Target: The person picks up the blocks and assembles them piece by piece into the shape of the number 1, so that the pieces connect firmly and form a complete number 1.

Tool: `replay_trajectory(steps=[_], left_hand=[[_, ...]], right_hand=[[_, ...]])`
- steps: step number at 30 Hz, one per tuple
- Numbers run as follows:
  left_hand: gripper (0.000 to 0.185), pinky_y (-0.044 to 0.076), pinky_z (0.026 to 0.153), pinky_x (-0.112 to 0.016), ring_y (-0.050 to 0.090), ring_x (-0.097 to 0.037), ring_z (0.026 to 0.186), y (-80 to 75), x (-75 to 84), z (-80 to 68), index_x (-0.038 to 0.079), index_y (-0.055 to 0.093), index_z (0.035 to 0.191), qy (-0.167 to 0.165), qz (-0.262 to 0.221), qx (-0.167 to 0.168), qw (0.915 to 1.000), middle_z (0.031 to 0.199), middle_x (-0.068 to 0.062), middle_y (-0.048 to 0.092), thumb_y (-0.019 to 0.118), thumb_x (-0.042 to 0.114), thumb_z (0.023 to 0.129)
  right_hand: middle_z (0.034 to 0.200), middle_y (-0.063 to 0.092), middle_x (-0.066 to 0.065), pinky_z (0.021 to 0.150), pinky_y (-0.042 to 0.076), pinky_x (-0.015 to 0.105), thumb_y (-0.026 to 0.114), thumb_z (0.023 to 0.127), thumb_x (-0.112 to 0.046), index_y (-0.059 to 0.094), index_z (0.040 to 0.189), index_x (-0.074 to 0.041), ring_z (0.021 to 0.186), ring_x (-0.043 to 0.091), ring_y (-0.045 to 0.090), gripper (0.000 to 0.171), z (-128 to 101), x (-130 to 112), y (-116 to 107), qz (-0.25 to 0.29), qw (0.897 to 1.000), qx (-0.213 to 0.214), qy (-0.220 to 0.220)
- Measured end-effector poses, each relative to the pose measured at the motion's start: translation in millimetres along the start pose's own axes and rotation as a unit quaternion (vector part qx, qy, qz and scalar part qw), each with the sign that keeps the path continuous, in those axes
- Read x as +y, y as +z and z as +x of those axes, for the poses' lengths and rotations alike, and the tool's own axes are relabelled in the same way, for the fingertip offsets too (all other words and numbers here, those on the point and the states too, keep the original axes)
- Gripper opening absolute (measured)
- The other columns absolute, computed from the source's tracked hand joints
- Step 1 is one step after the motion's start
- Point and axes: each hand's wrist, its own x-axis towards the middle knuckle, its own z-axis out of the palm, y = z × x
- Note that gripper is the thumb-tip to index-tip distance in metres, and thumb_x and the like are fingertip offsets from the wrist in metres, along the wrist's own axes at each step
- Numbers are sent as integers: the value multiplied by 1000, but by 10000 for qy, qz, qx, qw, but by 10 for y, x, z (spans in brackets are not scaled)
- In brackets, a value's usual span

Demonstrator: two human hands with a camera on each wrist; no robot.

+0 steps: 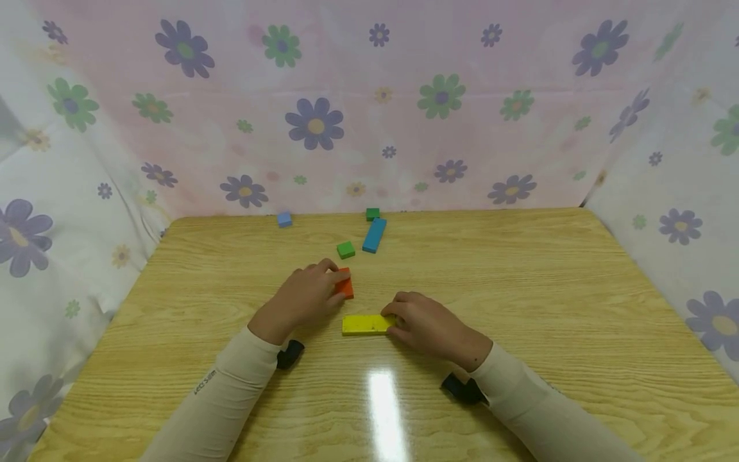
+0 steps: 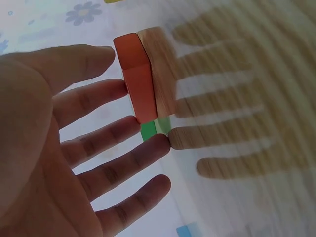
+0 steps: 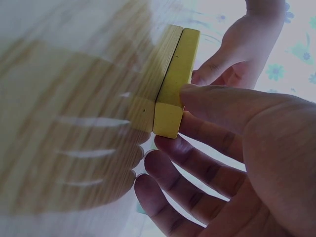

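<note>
head view: left hand (image 1: 303, 296) pinches orange block (image 1: 345, 287) at frame centre; right hand (image 1: 427, 324) grips yellow block's (image 1: 365, 324) right end, long axis left-right.
left wrist: fingers (image 2: 103, 136) spread, orange block upright beyond fingertips.
right wrist: thumb and fingers pinch yellow block.

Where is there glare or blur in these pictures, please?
Head view: sharp, with a bright glare streak on the wooden table near the yellow block. Left wrist view: orange block clear, its reflection blurred. Right wrist view: table surface smeared and washed out.
</note>
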Motion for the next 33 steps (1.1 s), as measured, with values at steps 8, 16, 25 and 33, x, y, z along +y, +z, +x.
replay_trajectory(steps=[8, 16, 25, 33], left_hand=[[42, 53, 93, -52, 63, -32, 112, 11, 39, -10, 15, 57, 143, 132, -129, -58, 9998, 135, -12, 57, 55, 25, 102], [44, 51, 96, -52, 60, -30, 117, 37, 75, -11, 20, 56, 145, 128, -293, -159, 9994, 138, -9, 54, 48, 15, 101], [45, 50, 97, -52, 59, -30, 118, 53, 109, -6, 19, 55, 145, 209, -289, -223, 9991, 141, -8, 53, 48, 16, 101], [46, 50, 95, -53, 59, -31, 116, 64, 143, -14, 20, 55, 145, 330, -244, -145, 9991, 139, -8, 53, 48, 14, 100]], right_hand=[[108, 68, 4, 78, 56, 29, 75, 90, -18, 73, 115, -6, 93, 14, 63, 28, 1, 5, 3, 5, 10000, 2, -31], [107, 68, 4, 78, 56, 29, 75, 90, -18, 73, 115, -6, 92, 14, 63, 28, 5, 1, 12, 16, 10000, -6, 10], [107, 68, 4, 78, 57, 29, 76, 89, -18, 74, 114, -7, 92, 14, 63, 27, -2, 7, 20, -28, 10000, 55, -18], [106, 68, 4, 78, 57, 28, 77, 88, -18, 74, 113, -7, 90, 13, 63, 27, -6, 16, 18, -31, 9999, 102, -81]])
